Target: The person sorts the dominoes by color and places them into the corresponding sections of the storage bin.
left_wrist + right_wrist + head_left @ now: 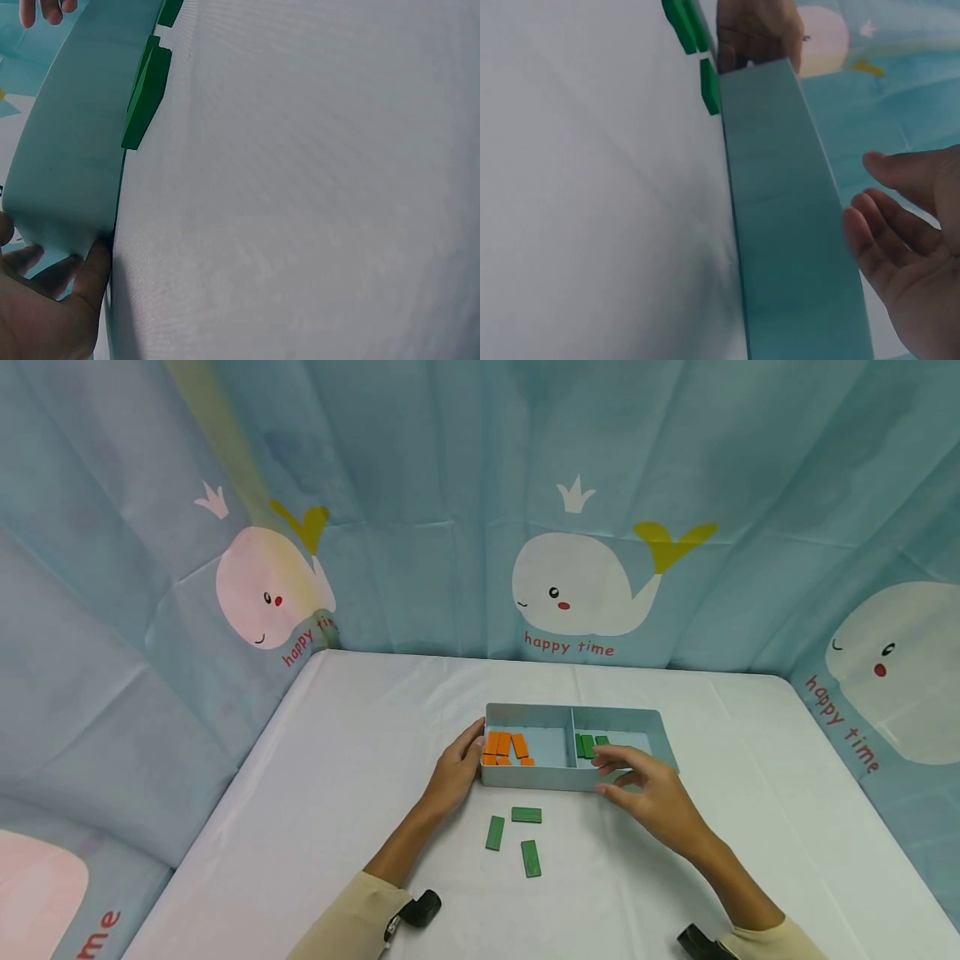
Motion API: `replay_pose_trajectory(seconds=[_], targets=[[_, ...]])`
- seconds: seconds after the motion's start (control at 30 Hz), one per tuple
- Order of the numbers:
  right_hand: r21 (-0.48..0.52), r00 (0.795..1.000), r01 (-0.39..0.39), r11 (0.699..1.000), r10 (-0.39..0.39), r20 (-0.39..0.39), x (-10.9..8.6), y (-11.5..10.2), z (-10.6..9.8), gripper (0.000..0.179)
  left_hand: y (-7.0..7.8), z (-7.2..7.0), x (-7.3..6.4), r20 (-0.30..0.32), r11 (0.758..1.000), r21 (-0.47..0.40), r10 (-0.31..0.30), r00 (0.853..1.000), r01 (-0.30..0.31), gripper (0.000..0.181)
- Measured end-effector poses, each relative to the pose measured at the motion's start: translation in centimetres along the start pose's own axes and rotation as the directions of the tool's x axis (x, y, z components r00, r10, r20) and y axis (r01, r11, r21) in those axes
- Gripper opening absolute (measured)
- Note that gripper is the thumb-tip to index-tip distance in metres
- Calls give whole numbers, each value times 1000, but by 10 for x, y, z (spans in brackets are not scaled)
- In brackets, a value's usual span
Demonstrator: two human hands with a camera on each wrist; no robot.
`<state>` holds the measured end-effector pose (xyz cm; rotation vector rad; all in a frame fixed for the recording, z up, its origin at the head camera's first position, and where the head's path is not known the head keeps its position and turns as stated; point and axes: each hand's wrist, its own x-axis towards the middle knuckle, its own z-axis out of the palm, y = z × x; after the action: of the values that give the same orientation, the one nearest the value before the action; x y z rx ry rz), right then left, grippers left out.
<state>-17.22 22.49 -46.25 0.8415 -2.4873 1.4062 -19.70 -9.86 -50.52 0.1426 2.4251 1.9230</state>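
Observation:
A blue-grey box (525,778) with two compartments sits on the white table. Its left compartment holds several orange tiles (504,744); green tiles (587,746) lie in the right one. My left hand (453,771) rests against the left end of the box; in the left wrist view its fingertips touch that end wall. Over the front rim of the right compartment is my right hand (651,792), thumb and fingers apart with nothing between them. It partly hides the green tiles there. Three more green tiles, one of them lying crosswise (527,815), are on the table before the box.
The white cloth-covered table (360,735) spreads around the box. A blue curtain (450,585) printed with whales hangs behind it and along both sides. Black wrist cameras (422,908) are strapped near the beige sleeves (352,920).

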Motion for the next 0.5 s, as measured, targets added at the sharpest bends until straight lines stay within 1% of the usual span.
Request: replay_pose_trajectory(seconds=[0.17,0.33,0.5], targets=[[23,999,9,1000,-10,40,-4,-4,9,53,1,0,-1,5,1000,-2,6,1000,-6,55],[46,997,-10,999,6,75,-8,-4,18,51,1,0,-1,2,1000,10,2,1000,-2,55],[72,993,-27,997,19,113,-11,-5,29,50,1,0,0,4,1000,15,10,1000,-10,55]])
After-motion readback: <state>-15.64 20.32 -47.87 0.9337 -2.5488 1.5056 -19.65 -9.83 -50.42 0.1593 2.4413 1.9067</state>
